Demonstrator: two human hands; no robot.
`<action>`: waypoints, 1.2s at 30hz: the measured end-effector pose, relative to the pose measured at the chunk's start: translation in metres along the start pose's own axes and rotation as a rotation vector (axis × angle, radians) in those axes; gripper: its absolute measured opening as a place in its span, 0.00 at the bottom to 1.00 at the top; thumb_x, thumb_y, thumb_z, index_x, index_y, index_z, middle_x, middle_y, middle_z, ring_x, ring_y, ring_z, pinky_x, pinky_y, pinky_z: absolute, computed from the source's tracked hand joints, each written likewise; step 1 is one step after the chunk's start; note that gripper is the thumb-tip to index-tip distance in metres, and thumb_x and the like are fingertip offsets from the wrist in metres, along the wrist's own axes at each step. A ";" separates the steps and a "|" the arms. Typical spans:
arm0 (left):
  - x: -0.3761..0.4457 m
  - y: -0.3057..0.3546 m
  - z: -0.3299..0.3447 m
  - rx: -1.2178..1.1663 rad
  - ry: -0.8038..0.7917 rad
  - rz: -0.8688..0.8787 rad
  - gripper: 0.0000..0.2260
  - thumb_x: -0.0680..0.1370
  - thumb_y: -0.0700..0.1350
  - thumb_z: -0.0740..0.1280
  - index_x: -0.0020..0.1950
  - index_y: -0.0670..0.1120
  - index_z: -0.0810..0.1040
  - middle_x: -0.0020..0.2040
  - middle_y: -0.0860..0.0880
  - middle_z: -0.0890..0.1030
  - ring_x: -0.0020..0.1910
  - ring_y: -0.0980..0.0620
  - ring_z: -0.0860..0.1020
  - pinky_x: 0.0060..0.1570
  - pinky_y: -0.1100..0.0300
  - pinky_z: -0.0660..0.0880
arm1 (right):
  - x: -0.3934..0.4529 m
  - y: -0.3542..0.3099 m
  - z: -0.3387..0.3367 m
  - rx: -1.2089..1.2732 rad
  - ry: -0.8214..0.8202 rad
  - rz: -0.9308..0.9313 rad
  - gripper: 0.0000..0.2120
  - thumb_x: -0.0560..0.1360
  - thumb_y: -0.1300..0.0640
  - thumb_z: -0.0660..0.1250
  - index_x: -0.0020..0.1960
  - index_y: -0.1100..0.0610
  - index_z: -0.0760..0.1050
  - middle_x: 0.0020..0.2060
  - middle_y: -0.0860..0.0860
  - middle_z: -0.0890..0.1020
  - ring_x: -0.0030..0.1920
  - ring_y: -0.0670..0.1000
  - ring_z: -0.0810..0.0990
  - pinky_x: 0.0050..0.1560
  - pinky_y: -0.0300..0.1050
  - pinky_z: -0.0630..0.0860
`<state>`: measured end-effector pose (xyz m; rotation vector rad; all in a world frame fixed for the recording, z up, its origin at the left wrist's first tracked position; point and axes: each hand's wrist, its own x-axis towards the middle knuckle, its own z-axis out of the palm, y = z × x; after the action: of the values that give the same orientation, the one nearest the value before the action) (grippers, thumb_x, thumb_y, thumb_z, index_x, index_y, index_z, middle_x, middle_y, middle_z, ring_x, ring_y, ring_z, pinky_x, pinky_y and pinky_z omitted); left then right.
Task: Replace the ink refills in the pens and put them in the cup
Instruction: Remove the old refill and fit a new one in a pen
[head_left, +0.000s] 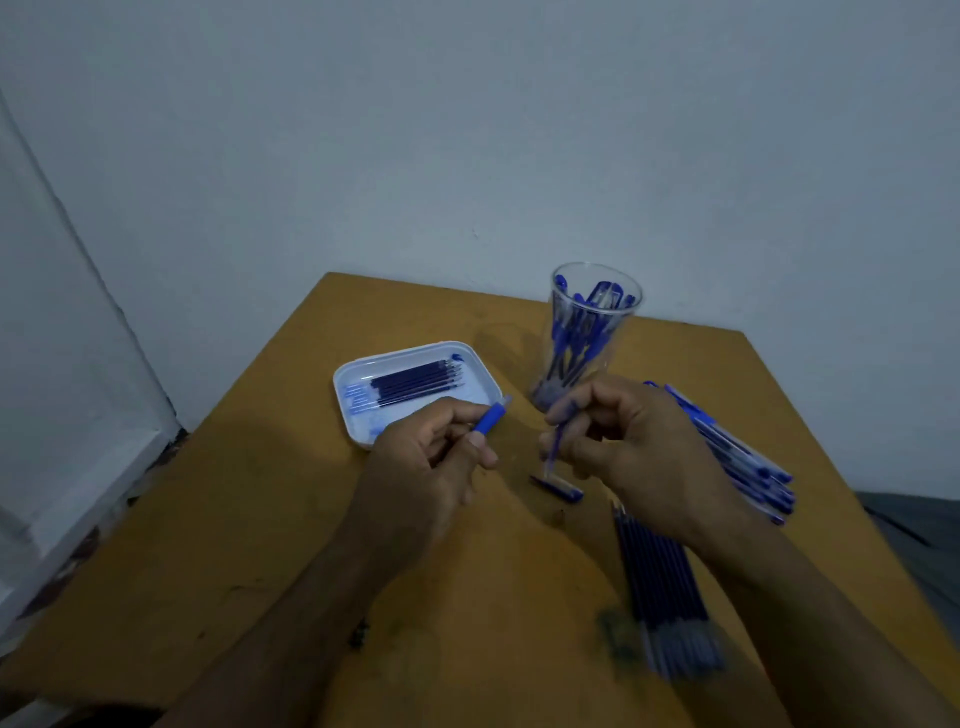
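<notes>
Lower right, a row of refills (670, 587) waits; mid-frame our left hand (431, 452) grips a pen barrel (491, 418), our right hand (623, 441) pinches a refill (557, 441). Farther up, we see the cup (587, 338) partly filled, with a pen pile (737, 452) at right unfinished.

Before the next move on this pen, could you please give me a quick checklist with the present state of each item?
1. Left hand grips the blue pen part: ok.
2. Right hand holds the thin blue piece: ok.
3. Pen cap lies within reach on the table: ok.
4. Cup upright, with room: ok.
5. Refills at hand: ok.
6. New refill seated: cannot tell.
</notes>
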<state>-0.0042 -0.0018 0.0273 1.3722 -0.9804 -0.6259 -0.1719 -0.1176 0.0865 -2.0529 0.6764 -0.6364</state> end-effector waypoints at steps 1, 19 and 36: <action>-0.001 -0.001 0.005 0.024 -0.022 -0.003 0.10 0.82 0.35 0.64 0.55 0.48 0.80 0.40 0.46 0.84 0.29 0.52 0.75 0.29 0.66 0.71 | -0.004 0.005 -0.001 0.020 0.039 -0.001 0.03 0.76 0.62 0.72 0.46 0.56 0.80 0.35 0.52 0.85 0.35 0.49 0.83 0.36 0.41 0.79; -0.017 0.000 0.031 0.253 -0.212 0.002 0.11 0.82 0.41 0.65 0.59 0.56 0.79 0.42 0.53 0.85 0.30 0.59 0.77 0.33 0.68 0.72 | -0.034 0.029 -0.007 0.513 0.245 0.154 0.08 0.80 0.59 0.66 0.55 0.63 0.78 0.44 0.59 0.86 0.34 0.54 0.81 0.24 0.46 0.74; -0.019 0.000 0.030 0.300 -0.220 0.034 0.11 0.81 0.42 0.66 0.60 0.56 0.79 0.42 0.55 0.85 0.31 0.57 0.78 0.33 0.67 0.74 | -0.037 0.029 -0.007 0.533 0.164 0.147 0.06 0.83 0.58 0.60 0.55 0.61 0.71 0.44 0.59 0.86 0.35 0.59 0.83 0.25 0.48 0.77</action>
<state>-0.0389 -0.0013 0.0209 1.5677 -1.3130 -0.6319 -0.2102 -0.1112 0.0586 -1.4588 0.6589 -0.8059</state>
